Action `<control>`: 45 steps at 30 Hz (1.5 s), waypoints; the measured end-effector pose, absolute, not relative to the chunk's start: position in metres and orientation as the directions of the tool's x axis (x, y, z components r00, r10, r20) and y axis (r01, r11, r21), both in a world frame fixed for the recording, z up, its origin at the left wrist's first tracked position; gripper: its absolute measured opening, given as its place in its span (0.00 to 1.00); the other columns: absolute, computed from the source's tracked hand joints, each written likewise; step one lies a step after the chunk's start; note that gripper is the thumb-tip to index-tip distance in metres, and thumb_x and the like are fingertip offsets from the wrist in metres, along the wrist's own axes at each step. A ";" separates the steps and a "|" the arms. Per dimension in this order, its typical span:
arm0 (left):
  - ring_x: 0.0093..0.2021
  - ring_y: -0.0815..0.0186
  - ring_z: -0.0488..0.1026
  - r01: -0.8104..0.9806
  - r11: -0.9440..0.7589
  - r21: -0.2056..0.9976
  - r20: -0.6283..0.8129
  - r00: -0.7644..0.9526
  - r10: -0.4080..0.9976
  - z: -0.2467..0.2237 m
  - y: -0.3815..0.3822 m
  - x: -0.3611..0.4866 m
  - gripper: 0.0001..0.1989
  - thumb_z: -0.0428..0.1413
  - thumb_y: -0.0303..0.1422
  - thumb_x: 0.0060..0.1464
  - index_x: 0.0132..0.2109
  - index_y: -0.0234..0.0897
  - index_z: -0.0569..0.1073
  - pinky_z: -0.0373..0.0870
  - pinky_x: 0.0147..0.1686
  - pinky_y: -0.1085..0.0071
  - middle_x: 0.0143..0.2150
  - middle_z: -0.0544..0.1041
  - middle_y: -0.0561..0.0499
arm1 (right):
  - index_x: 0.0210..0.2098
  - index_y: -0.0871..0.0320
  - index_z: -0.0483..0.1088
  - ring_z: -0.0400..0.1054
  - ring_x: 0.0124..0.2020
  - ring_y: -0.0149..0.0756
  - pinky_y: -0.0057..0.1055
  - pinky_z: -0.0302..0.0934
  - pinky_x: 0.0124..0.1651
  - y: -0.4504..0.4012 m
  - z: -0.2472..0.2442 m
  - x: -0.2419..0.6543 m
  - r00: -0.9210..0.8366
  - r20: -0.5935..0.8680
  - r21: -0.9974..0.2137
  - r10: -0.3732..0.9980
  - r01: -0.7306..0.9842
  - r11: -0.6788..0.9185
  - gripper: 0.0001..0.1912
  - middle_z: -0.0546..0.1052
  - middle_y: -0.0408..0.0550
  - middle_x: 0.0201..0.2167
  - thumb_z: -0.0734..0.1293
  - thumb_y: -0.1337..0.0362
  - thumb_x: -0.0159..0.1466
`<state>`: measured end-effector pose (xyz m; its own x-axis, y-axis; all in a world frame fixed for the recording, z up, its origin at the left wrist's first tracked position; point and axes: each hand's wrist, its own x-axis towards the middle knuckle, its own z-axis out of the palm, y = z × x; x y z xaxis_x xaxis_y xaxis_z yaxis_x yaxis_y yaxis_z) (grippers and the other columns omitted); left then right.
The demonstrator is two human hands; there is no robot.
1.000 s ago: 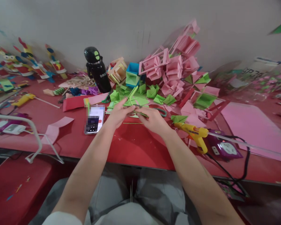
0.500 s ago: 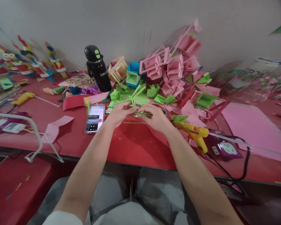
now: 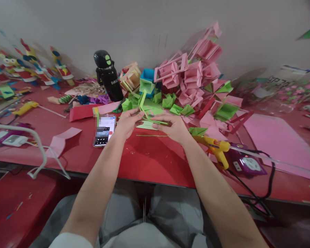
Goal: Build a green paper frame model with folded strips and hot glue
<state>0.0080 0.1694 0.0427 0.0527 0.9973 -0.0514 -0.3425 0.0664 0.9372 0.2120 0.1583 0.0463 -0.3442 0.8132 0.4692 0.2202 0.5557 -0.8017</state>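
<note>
Both my hands are at the middle of the red table, close together. My left hand (image 3: 129, 122) pinches one end of a folded green paper strip (image 3: 158, 122), part of which sticks up beyond my fingers. The strip's other part lies along the fingers of my right hand (image 3: 172, 127), which are closed on it. Under my hands a pale green paper (image 3: 147, 125) rests on the table. Just in front of it lies a thin green sliver (image 3: 151, 135). Several folded green paper pieces (image 3: 169, 101) sit just beyond my hands.
A phone (image 3: 104, 131) lies left of my hands, with a black bottle (image 3: 109, 75) behind it. Pink paper constructions (image 3: 191, 74) pile up at the back. To the right are a yellow glue gun (image 3: 217, 146), a purple power block (image 3: 246, 162) with cords, and pink sheets (image 3: 279, 141).
The green strip has shifted in my fingers, and its upright part now leans to the left. My hands have moved slightly apart, showing more of the pale green paper beneath.
</note>
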 end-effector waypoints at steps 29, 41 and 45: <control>0.35 0.70 0.79 -0.613 0.062 0.788 -0.018 0.077 0.997 0.046 0.166 0.023 0.05 0.63 0.32 0.61 0.43 0.36 0.81 0.76 0.33 0.77 0.39 0.83 0.48 | 0.50 0.53 0.73 0.64 0.28 0.33 0.32 0.63 0.36 0.142 0.046 0.198 -0.248 0.641 -0.627 0.726 0.377 0.682 0.13 0.69 0.42 0.28 0.64 0.55 0.71; 0.31 0.74 0.76 -0.540 0.145 0.829 0.011 0.275 0.961 0.043 0.160 0.023 0.16 0.72 0.34 0.49 0.45 0.36 0.80 0.75 0.36 0.77 0.36 0.81 0.53 | 0.38 0.53 0.80 0.63 0.26 0.31 0.31 0.58 0.31 0.145 0.044 0.198 -0.238 0.654 -0.656 0.718 0.296 0.695 0.08 0.78 0.44 0.31 0.70 0.57 0.67; 0.33 0.73 0.76 -0.517 0.127 0.847 0.046 0.309 0.950 0.039 0.163 0.023 0.16 0.73 0.36 0.45 0.41 0.37 0.82 0.74 0.36 0.76 0.37 0.81 0.52 | 0.31 0.55 0.76 0.53 0.22 0.28 0.30 0.51 0.28 0.144 0.049 0.197 -0.183 0.608 -0.716 0.773 0.294 0.633 0.12 0.63 0.38 0.20 0.72 0.55 0.66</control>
<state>0.0226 0.1631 0.0387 0.3094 0.9498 0.0459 -0.5166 0.1274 0.8467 0.1974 0.1435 0.0488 -0.1829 0.7727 0.6078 0.2941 0.6330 -0.7161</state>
